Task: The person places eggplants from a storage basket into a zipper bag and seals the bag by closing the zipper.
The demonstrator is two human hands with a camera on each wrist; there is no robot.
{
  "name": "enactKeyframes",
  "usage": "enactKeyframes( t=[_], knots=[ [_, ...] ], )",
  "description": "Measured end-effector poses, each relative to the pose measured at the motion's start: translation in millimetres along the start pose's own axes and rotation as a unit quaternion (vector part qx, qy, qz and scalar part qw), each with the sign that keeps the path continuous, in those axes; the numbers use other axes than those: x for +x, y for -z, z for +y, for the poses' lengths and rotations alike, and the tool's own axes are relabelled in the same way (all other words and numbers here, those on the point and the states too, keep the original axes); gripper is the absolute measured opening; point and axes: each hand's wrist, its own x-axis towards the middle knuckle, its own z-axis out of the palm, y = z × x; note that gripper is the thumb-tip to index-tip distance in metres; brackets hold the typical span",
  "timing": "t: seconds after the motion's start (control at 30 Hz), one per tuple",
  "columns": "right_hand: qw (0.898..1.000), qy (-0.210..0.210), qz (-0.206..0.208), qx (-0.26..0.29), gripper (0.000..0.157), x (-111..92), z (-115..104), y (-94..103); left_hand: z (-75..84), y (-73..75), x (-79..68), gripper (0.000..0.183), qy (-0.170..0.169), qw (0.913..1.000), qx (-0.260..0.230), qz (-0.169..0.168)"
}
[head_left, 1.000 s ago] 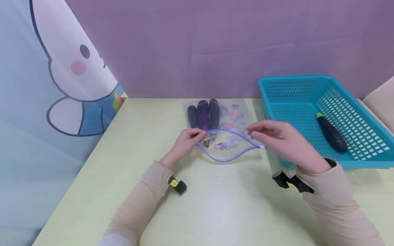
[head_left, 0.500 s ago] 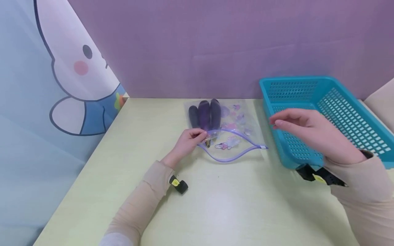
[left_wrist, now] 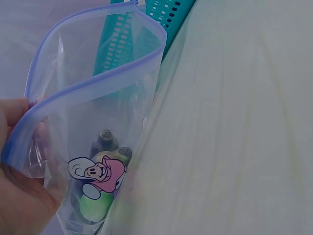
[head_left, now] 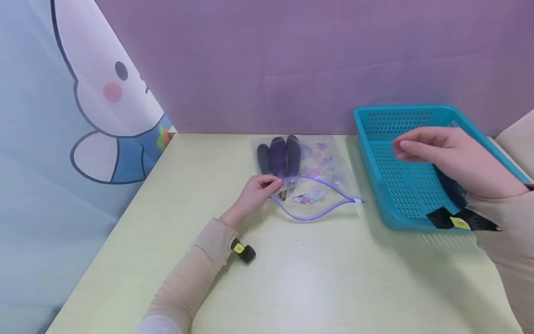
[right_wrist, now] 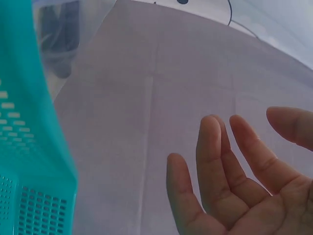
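Three eggplants (head_left: 278, 157) already inside bag (head_left: 310, 185), lying on counter (head_left: 292, 278) just beyond left hand (head_left: 255, 193). Bag mouth gaping, zip strip not pressed together. Left grip pinching near edge of bag mouth, thumb and fingers curled on strip. Right hand (head_left: 452, 157) well right of bag, poised over basket (head_left: 375, 153), grip relaxed and spread, holding nothing. One dark item, probably a fourth eggplant (head_left: 452, 188), partly hidden beneath right hand in basket. Judged state: most of the bagging done; remaining item to lift over, bag yet to seal.
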Motion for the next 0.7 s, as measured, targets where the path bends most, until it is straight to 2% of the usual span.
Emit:
enactKeyframes(
  t=[0.17,0.33,0.5,0.6,0.7],
  knots=[
    [0.999,-0.019,0.011,0.027,0.027,3.7,9.0,13.0,1.6,0.0,-1.4,0.022,-0.008,1.0000,0.005,-0.001],
    [0.998,-0.043,0.021,0.027,0.028,7.7,19.2,19.9,2.3,-0.2,-1.8,0.022,-0.008,0.9999,0.010,0.002],
    [0.998,-0.040,0.021,0.046,0.026,14.5,32.9,24.5,1.5,0.1,-1.0,0.022,-0.006,0.9999,0.009,0.003],
    [0.998,-0.040,0.019,0.042,0.032,20.0,42.2,28.1,1.5,0.5,-1.1,0.022,-0.009,0.9999,0.010,0.001],
    [0.998,-0.055,0.014,0.022,0.047,25.5,51.5,32.4,1.3,0.7,-1.3,0.022,-0.008,0.9999,0.007,0.000]
  ],
)
